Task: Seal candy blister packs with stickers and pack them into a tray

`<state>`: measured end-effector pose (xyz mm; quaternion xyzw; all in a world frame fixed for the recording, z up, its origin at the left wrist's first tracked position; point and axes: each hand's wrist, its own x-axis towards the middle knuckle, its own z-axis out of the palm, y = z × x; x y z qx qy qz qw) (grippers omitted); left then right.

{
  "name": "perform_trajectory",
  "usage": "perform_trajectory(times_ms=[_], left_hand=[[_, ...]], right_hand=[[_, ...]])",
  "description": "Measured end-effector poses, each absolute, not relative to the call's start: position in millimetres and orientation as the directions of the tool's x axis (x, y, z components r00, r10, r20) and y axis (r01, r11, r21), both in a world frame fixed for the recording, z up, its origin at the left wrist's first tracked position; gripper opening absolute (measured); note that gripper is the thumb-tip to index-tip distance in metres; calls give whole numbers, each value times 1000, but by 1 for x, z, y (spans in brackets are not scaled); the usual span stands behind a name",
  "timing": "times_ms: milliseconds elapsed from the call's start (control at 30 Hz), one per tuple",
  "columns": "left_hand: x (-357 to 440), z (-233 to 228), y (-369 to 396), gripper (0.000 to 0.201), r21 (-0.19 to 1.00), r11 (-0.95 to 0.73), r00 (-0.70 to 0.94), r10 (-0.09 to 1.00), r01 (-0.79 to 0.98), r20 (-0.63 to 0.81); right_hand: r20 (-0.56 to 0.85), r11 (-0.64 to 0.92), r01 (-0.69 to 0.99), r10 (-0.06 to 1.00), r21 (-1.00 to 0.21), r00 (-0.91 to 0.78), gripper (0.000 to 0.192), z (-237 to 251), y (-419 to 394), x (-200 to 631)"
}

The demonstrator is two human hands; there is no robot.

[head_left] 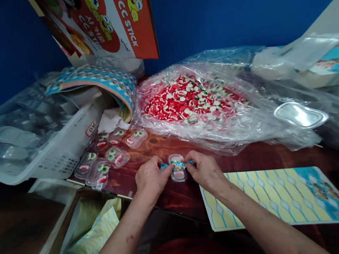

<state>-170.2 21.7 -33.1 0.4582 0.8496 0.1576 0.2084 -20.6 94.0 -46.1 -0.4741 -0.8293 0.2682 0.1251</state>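
A small clear plastic case [179,175] sits on the table between my hands. Across its middle lies a blue printed sticker [179,165]. My left hand [152,175] pinches the sticker's left end, and my right hand [205,169] pinches its right end. To the right, partly beneath my right forearm, is a sticker sheet [277,196], mostly bare yellow backing with several blue stickers at its right end. Left of my hands lie several clear cases [117,156] with green-and-white eye shapes and red pieces inside.
A white plastic basket [61,149] of clear cases stands at the left. A plastic bag [191,102] of red and white pieces lies behind my hands, with a shiny clear lid [300,114] on its right part. An open box [66,227] holds used backing sheets below left.
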Motion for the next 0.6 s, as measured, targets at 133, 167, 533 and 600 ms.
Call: perform_trajectory(times_ms=[133,167,533,600], left_hand=[[-166,-32,20,30,384,539,-492,842,750,-221],[-164,-33,19,31,376,537,-496,843,755,-207],[-144,-37,15,14,150,-99,98,995,984,15],[-140,-34,12,14,130,-82,80,997,988,17]], right_hand=[[-70,370,722,863,-585,-500,8,-54,96,-22],[-78,364,722,863,-588,-499,8,-55,96,-22],[-112,381,791,867,-479,-486,11,-43,91,-28],[-146,391,807,857,-443,-495,13,-40,90,-28]])
